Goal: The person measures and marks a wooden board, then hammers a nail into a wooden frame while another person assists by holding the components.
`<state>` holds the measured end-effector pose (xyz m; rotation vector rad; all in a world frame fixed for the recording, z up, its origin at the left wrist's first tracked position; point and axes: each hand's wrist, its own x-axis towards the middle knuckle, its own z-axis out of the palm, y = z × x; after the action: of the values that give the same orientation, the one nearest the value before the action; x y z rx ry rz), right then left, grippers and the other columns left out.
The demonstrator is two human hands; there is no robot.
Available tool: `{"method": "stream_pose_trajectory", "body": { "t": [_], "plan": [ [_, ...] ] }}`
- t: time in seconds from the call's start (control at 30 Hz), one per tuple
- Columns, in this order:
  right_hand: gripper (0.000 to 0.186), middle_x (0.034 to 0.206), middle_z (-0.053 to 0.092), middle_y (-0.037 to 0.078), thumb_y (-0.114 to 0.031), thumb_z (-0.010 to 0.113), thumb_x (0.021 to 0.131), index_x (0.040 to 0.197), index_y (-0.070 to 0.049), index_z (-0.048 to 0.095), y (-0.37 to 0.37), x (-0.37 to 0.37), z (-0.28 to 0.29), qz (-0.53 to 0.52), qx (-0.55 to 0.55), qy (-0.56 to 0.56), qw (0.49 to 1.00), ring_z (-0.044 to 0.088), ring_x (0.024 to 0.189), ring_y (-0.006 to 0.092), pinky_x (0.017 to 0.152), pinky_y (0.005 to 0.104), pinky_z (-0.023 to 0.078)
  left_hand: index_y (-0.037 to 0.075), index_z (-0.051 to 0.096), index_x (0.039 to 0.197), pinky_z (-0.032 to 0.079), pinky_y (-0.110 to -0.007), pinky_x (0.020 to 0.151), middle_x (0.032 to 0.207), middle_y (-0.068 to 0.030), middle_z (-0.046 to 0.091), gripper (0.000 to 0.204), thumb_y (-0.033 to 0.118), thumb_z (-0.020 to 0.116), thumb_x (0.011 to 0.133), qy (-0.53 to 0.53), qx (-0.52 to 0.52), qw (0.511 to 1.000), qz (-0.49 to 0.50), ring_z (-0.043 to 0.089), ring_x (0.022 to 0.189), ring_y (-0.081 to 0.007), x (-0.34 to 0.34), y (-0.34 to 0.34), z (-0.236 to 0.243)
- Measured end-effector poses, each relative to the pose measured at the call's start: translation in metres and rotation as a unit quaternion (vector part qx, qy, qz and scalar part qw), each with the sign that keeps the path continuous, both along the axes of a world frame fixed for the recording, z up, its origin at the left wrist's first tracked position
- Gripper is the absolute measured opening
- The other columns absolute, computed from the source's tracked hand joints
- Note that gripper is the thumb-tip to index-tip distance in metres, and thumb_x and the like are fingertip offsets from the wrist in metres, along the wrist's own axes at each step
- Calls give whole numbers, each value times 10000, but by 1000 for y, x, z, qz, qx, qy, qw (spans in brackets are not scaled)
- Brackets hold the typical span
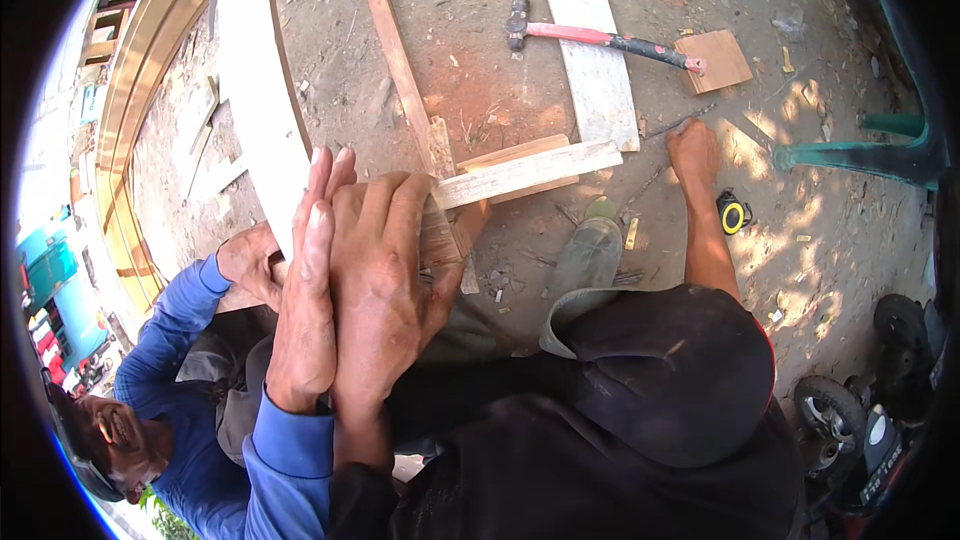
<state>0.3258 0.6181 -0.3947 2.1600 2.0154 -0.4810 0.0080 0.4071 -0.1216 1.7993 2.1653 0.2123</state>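
My left hand (380, 275) is closed at the end of a pale wooden strip (530, 172), its thumb and fingers on either side of a small wooden block (438, 242). Pressed along its left side is a co-worker's blue-sleeved hand (308, 310). More wood lies under the strip, and a long brown batten (392, 45) runs away from the joint. My right hand (695, 152) is a fist low near the ground, beside a thin dark rod; what it holds is hidden. The co-worker's other hand (250, 262) is at the near end of a long white board (262, 70).
A red-and-black-handled hammer (610, 40) lies across a white plank (590, 50), its handle end over a square wood piece (722, 62). A tape measure (733, 212) and green plastic chair (860, 155) are at right. Black cloth (600, 450) fills the lower middle. Wheels (832, 418) stand lower right.
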Motion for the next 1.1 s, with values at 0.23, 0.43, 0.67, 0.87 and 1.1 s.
{"method": "stream_pose_trajectory", "body": {
  "t": [0.23,0.43,0.67,0.87,1.1],
  "plan": [
    [317,1166,694,250,-215,710,925,1113,38,680,-12,2,-23,84,78,2,993,662,1142,428,933,526,549,-2,602,1295,411,-510,1122,1261,-185,604,627,147,820,727,18,22,999,16,548,1214,-393,-2,-11,12],
    [246,1159,725,224,-177,658,945,1121,-17,720,-7,2,-3,130,27,7,991,691,1122,425,933,522,562,9,582,1289,500,-478,992,1271,-179,612,713,-4,870,637,-25,28,998,58,579,1152,-402,6,-13,3],
    [230,1036,747,249,-214,727,908,1014,-9,723,33,19,-15,133,-97,-54,985,719,1048,424,899,509,558,-29,591,1267,492,-457,967,1187,-183,612,650,71,868,688,-50,4,998,29,564,1108,-388,2,1,7],
    [238,816,698,34,-16,689,946,1181,-31,727,59,-19,127,25,-113,380,918,617,705,83,609,253,508,-5,593,1243,544,-462,804,1045,-201,726,359,169,733,962,-210,-1,970,124,712,953,-400,-37,5,7],
    [154,827,741,31,-59,742,942,1080,10,745,42,-195,260,187,-234,504,810,667,744,90,663,241,544,22,672,1161,551,-405,720,799,-145,765,199,135,675,997,-201,-41,964,167,745,761,-320,-63,13,-12]
  ]
}}
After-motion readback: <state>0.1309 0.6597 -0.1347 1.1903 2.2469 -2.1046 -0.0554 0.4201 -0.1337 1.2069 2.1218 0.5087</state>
